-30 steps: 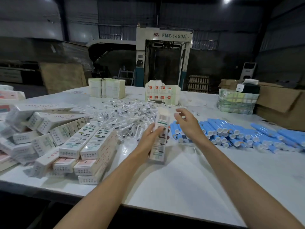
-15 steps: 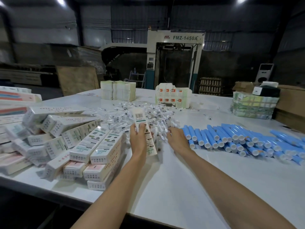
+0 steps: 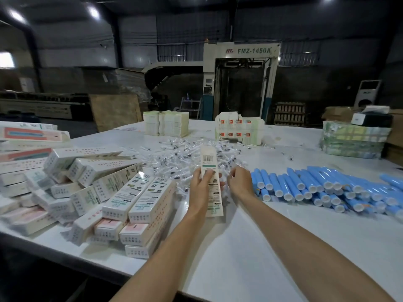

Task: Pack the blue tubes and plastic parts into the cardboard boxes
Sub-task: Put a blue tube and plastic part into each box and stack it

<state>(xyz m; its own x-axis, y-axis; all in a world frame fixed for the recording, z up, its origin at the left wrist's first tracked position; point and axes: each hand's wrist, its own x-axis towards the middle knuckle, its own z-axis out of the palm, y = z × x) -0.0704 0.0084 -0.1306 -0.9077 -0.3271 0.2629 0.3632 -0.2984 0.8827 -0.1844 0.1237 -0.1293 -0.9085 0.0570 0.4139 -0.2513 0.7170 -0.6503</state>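
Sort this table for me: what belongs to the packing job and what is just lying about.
Job: box held in the left hand, plastic parts, blue tubes, pile of boxes.
Lying about: FMZ-1450A machine, wooden board, green wrapped bundle, white standing unit.

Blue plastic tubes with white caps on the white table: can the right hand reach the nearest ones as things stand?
Probably yes. The right hand is beside the nearest blue plastic tubes, with nothing between them. Its fingers curl at the clear plastic parts, so it may be holding one.
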